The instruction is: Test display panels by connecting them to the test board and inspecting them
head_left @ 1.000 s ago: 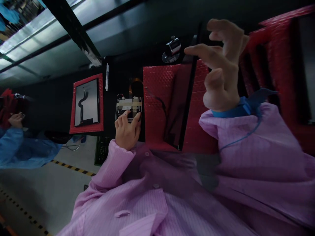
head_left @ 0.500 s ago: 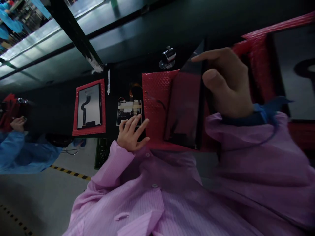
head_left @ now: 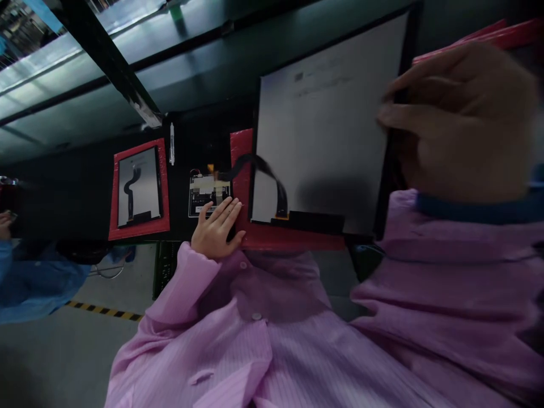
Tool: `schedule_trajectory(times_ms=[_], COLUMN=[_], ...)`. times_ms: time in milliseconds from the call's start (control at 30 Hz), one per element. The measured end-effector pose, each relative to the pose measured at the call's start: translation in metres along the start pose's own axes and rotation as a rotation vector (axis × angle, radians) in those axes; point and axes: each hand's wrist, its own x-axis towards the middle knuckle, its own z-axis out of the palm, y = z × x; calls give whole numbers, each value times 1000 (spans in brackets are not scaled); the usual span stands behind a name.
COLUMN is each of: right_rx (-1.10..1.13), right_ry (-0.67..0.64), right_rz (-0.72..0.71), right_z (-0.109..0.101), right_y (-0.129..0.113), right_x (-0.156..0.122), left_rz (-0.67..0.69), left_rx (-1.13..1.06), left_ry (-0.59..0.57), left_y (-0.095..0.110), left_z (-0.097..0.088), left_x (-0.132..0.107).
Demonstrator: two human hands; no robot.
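Note:
My right hand (head_left: 459,119) is closed on the right edge of a large display panel (head_left: 323,130), held up with its grey back facing me. A black flex cable (head_left: 272,175) curls from the panel's lower edge. Beneath it lies a red bubble-wrap mat (head_left: 238,158) on the dark bench. My left hand (head_left: 216,229) lies flat with fingers stretched out at the mat's left edge, fingertips just below a small circuit board (head_left: 204,190) with tape strips.
Farther left, a second panel (head_left: 138,184) with its own flex cable lies on another red mat (head_left: 114,198). A white pen (head_left: 172,144) lies beside it. More red wrap (head_left: 488,34) shows at the upper right. A co-worker's blue sleeve (head_left: 25,283) is at the far left.
My right hand closed on the panel's edge and turned it from edge-on to back-facing, closer to me. My left hand left the circuit board and spread flat.

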Motion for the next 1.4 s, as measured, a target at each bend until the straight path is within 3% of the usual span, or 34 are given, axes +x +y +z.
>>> schedule_trajectory(times_ms=[67,200,367,500,667,733,800,867,933,1033,1100,1233,1400], right_rx=[152,88,-202,-431,-999,-914,-671,-437,-261,-95,-29,17,-154], right_ry=[-11,-62,-137,-119,-66,-225,-499,-733,-848,-878,-867,-876,-886], right_rz=[121,485,590,554,150,32,-29,-22,46,148,193,215,65], right_z=[11,29,26,23,47,65,83,100,111,113,108,99,98], right_y=[16,50,75,75,61,60,65,75,85,95,96,93,96], right_x=[8,18,16,13,16,23,30,35,34,28,24,23,23], left_rz=[-4,-4,-11,-8,-39,-54,-68,-101,-152,-173,-140,-67,-20], left_rx=[-3,-14,-19,-8,-29,-48,-68,-75,-55,-32,-49,-117,-187], left_ry=[39,68,29,40,-7,26,105,193,242,185,120,84,84], left_y=[-1,-1,-1,0,4,3,-3,-14,-29,-50,-59,-67,-67], left_z=[2,2,-3,-3,-8,-18,-31,-44,-49,-37,-22,2,3], left_x=[0,0,2,3,1,7,22,46,77,117,131,130,122])
